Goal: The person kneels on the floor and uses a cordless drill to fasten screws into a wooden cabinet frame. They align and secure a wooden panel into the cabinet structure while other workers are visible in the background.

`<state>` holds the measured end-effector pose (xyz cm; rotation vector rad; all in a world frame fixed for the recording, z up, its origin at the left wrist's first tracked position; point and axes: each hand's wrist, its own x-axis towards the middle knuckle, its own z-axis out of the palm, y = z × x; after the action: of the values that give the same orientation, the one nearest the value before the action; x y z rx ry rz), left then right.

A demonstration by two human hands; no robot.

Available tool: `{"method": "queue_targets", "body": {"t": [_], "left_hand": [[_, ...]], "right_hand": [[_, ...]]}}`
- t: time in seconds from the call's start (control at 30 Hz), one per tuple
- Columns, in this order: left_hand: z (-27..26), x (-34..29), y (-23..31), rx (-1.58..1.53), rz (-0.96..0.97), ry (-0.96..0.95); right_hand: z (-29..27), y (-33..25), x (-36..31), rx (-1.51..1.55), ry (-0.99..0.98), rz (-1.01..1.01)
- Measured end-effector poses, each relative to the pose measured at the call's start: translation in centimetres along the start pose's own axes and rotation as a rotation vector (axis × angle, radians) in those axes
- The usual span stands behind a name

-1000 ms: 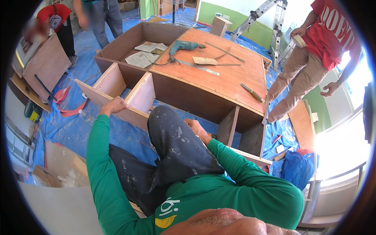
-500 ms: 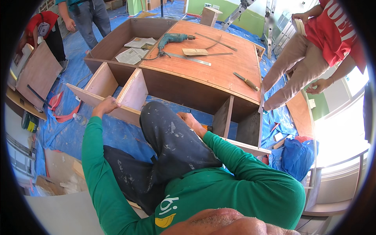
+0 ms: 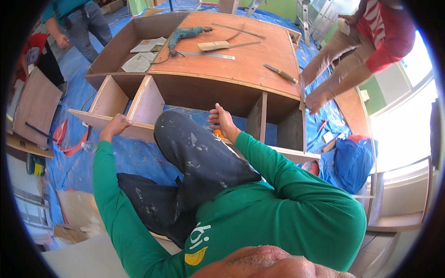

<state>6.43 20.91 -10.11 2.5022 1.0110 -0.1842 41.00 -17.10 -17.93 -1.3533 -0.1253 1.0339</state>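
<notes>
A wooden cabinet frame (image 3: 199, 95) lies in front of me, its near side divided into open compartments. My left hand (image 3: 115, 126) is closed over the top edge of its long front board (image 3: 88, 118), beside an upright divider (image 3: 147, 99). Past my raised knee, my right hand (image 3: 223, 121) is held over the large middle compartment, its fingers apart and loosely bent, with nothing visible in them. Close to that wrist, a small orange object (image 3: 217, 133) shows partly; its kind is hidden.
On the cabinet's orange-brown panel (image 3: 222, 65) lie a green drill (image 3: 185, 34), a wood-handled chisel (image 3: 282, 74), a handsaw (image 3: 214, 46) and a metal ruler (image 3: 208, 55). Newspapers (image 3: 139, 62) sit in the far-left section. A person (image 3: 371, 46) stands right; others are far left. Blue sheeting (image 3: 139, 157) covers the floor.
My right hand has risen from beside my knee and opened. My left hand stays on the front board. The person at the right has lowered an arm towards the cabinet's corner. My view has shifted slightly.
</notes>
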Motion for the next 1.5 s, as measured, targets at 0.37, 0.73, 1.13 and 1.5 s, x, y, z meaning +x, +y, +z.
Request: {"method": "queue_targets", "body": {"t": [0.37, 0.73, 1.13, 1.5], "left_hand": [[-0.3, 0.4, 0.3, -0.071, -0.038, -0.091], [0.2, -0.2, -0.7, -0.048, 0.051, 0.037], [0.2, 0.0, -0.9, -0.038, 0.013, 0.046], [0.0, -0.5, 0.4, -0.047, -0.011, 0.015]], "right_hand": [[-4.0, -2.4, -6.0, 0.099, -0.033, -0.051], [-37.0, -13.1, -8.6, 0.034, 0.869, -0.495], [-43.6, -16.0, -0.1, -0.092, 0.189, -0.179], [-41.3, -13.2, -0.5, -0.139, 0.601, -0.307]]}}
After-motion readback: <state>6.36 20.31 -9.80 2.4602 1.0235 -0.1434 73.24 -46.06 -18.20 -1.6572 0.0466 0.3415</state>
